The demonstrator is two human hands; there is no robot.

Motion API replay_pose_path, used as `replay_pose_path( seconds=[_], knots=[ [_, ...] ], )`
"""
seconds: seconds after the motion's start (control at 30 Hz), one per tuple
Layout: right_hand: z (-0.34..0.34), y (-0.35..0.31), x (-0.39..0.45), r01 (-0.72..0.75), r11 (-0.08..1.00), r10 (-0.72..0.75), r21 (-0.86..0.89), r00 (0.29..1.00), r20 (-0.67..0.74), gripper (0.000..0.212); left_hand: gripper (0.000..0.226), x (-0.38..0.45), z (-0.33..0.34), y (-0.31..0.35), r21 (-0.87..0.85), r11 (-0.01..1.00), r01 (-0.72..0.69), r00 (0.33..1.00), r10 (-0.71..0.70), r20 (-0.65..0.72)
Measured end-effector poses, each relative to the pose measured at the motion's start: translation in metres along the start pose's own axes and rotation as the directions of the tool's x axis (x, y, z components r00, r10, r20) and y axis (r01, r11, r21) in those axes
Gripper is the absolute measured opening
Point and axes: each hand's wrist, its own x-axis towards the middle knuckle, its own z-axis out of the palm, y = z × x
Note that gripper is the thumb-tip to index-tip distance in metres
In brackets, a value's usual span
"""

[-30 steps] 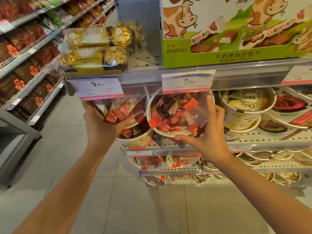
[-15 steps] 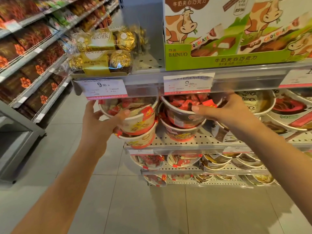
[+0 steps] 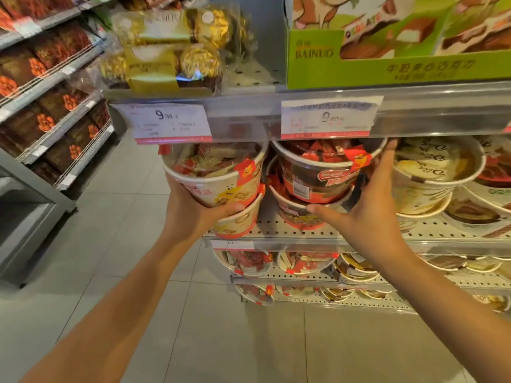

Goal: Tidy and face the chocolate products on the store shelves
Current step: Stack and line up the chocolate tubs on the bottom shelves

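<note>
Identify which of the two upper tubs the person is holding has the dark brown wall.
It is the dark brown tub, held by the right hand under the right price tag. The tub in the left hand has a cream wall.

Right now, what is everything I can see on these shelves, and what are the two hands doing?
Cream tub: one, cream and red, stacked on a matching tub at the shelf's left end.
Dark tub: one, brown and red, stacked on another, beside it.
Pale tubs: several, cream, to the right.
Gold-foil chocolates: two packs, gold, upper shelf left.
Green box: one, green, upper shelf right.
Price tags: two, white and red, upper shelf edge.
Brown packs: many, far-left shelves.
Left hand: grips cream tub.
Right hand: cups dark tub.
</note>
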Motion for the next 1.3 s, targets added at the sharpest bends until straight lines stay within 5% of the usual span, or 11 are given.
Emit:
replay_pose_path(
  seconds=[0.2,0.4,0.6,0.8,0.93,1.2,1.3],
  knots=[
    [0.026,0.013,0.0,-0.033,0.985,0.034,0.169,0.999,-0.003,0.121,0.114,0.003,0.0,-0.005,0.014,1.0,0.017,0.999,-0.016,-0.031],
    [0.033,0.026,0.008,-0.014,0.994,0.027,0.106,0.993,-0.118,0.12,0.116,-0.006,0.003,-0.004,-0.027,0.998,0.051,0.995,-0.053,-0.082],
    [0.042,0.03,0.015,-0.047,0.995,0.06,0.092,0.986,-0.154,0.124,0.131,-0.008,0.019,-0.003,0.113,0.993,0.04,0.991,-0.025,-0.131],
    [0.051,0.025,0.008,-0.077,0.997,0.081,0.026,0.963,-0.256,0.117,0.121,-0.013,0.033,-0.001,0.131,0.991,0.037,0.97,-0.004,-0.244],
    [0.054,0.02,0.005,-0.117,0.993,0.115,0.011,0.957,-0.266,0.121,0.113,-0.014,0.039,-0.004,0.132,0.991,0.039,0.959,0.0,-0.282],
    [0.049,0.027,0.004,-0.152,0.981,0.177,0.12,0.957,-0.231,0.094,0.109,-0.014,0.038,-0.008,0.11,0.994,0.008,0.963,0.022,-0.27],
    [0.05,0.026,0.006,-0.145,0.987,0.157,0.065,0.956,-0.246,0.106,0.109,-0.013,0.036,-0.011,0.093,0.996,-0.015,0.963,0.039,-0.268]
  ],
)
